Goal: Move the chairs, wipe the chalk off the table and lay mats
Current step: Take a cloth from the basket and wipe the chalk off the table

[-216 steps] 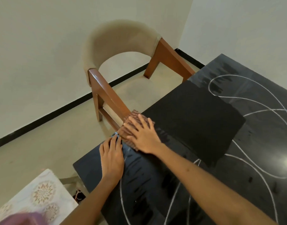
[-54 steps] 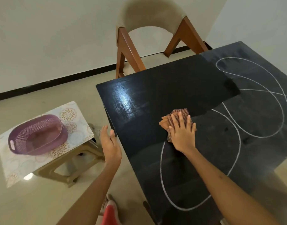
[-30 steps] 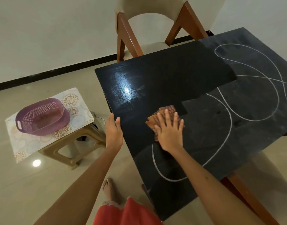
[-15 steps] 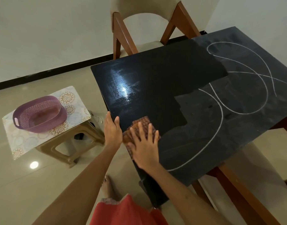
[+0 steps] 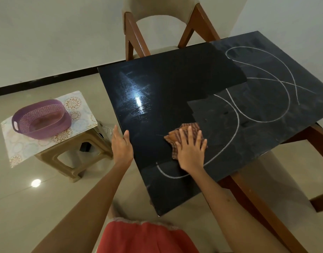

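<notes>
Our right hand (image 5: 190, 149), fingers flat, presses the brown striped cloth (image 5: 182, 132) on the glossy black counter (image 5: 157, 99); it has slid right since half a second ago. Our left hand (image 5: 121, 144) rests relaxed at the counter's edge. White chalk loops (image 5: 266, 99) remain. A chair (image 5: 157, 19) stands behind; a purple woven basket (image 5: 41, 118) sits on a stool (image 5: 74, 156).

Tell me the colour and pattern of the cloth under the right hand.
Orange-brown with dark stripes, a checked weave; the cloth shows in the head view.
</notes>
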